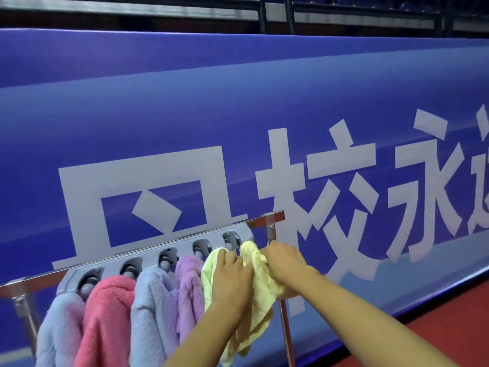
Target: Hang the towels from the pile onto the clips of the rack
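Observation:
A grey clip rack (185, 251) runs along a metal bar at the lower left. Several towels hang from its clips: light blue (59, 329), pink (105, 313), another light blue (153, 313), purple (189, 287) and pale green (207, 276). A yellow towel (260, 305) is held up at the rightmost clip (232, 239). My left hand (231, 276) grips the yellow towel's top left part, just below that clip. My right hand (285, 263) clutches the towel's right side. The pile is out of view.
A large blue banner with white characters (264, 128) stands right behind the rack. The rack's metal post (287, 332) drops down below my right hand. Red floor (449, 327) shows at the lower right.

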Demonstrator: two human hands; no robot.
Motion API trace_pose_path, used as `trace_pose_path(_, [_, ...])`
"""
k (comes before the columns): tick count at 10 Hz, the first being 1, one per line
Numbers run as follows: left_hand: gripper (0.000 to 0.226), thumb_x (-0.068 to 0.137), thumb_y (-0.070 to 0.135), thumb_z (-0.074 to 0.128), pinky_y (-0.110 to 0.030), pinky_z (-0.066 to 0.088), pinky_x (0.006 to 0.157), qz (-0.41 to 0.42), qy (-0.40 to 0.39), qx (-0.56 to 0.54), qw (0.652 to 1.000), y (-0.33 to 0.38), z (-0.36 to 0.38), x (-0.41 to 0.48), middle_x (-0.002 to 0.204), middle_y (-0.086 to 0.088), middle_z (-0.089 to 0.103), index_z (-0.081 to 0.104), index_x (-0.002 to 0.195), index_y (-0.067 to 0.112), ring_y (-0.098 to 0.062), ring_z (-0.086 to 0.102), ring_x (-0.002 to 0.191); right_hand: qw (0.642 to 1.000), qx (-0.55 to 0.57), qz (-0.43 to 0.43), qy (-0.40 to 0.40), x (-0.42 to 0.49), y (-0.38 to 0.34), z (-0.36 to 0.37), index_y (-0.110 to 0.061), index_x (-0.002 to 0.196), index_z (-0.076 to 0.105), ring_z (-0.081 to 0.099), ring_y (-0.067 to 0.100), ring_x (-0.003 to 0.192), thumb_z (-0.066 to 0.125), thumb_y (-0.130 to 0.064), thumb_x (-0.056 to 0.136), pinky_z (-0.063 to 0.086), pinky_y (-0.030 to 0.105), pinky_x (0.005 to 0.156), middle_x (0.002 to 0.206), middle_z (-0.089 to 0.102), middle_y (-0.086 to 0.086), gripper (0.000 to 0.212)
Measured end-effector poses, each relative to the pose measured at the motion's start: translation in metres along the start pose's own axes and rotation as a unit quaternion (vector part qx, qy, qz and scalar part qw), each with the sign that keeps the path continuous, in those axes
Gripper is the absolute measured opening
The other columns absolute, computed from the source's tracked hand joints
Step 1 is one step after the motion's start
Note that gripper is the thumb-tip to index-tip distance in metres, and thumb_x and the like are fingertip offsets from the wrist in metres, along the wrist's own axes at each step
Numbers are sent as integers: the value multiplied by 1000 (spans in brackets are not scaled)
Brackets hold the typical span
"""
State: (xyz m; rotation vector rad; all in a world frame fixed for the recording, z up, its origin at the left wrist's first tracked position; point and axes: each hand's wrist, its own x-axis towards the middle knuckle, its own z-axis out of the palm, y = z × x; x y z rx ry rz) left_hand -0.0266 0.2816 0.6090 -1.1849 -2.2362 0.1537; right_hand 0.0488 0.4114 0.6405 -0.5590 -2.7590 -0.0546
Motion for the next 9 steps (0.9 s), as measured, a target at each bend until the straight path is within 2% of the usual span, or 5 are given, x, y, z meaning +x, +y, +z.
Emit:
trace_pose_path(1, [17, 52, 17, 84, -48, 42, 94, -3, -17, 7, 1000, 1, -4, -2, 51, 2, 55, 69, 58, 21, -26, 56, 69, 998, 57, 22, 8, 0, -1, 12, -21, 93, 54, 53, 21, 78, 50, -15, 99, 44, 30, 68, 92, 53, 2, 10])
trace_pose_path(3, [27, 87, 22, 53, -55, 1, 120, 20, -8, 49, 999, -2, -2, -6, 95, -2, 70, 72, 105, 18, -32, 47, 115, 979, 192, 60, -19, 0, -1, 29, -26, 87, 56, 57, 22, 77, 48, -11, 95, 41, 29, 62, 86, 58, -1, 18])
trace_pose_path(4, [35, 86, 33, 56, -57, -8, 121, 24, -32, 38, 999, -4, -5, -8, 120, -3, 61, 70, 115, 21, -32, 39, 129, 971, 227, 66, -42, -2, 5, 30, -29, 75, 53, 57, 21, 75, 49, -4, 90, 45, 31, 58, 85, 59, -1, 29])
trace_pose_path(6, [79, 85, 59, 53, -61, -21, 115, 68, -86, 27, 994, -13, -12, -15, 166, -3, 20, 38, 154, 24, -33, 1, 154, 958, 252, 136, -18, -11, 4, 22, -27, 111, 59, 59, 24, 99, 59, -14, 90, 53, 40, 82, 111, 58, 1, 25])
trace_pose_path(9, [29, 90, 46, 53, -57, -16, 118, 62, -47, -39, 996, -30, -81, -38, 162, 4, 33, 75, 107, 36, -24, 12, 154, 981, 177, 80, -18, -38, -18, -36, -18, 119, 59, 59, 28, 102, 56, -14, 89, 54, 43, 86, 117, 56, 5, 31])
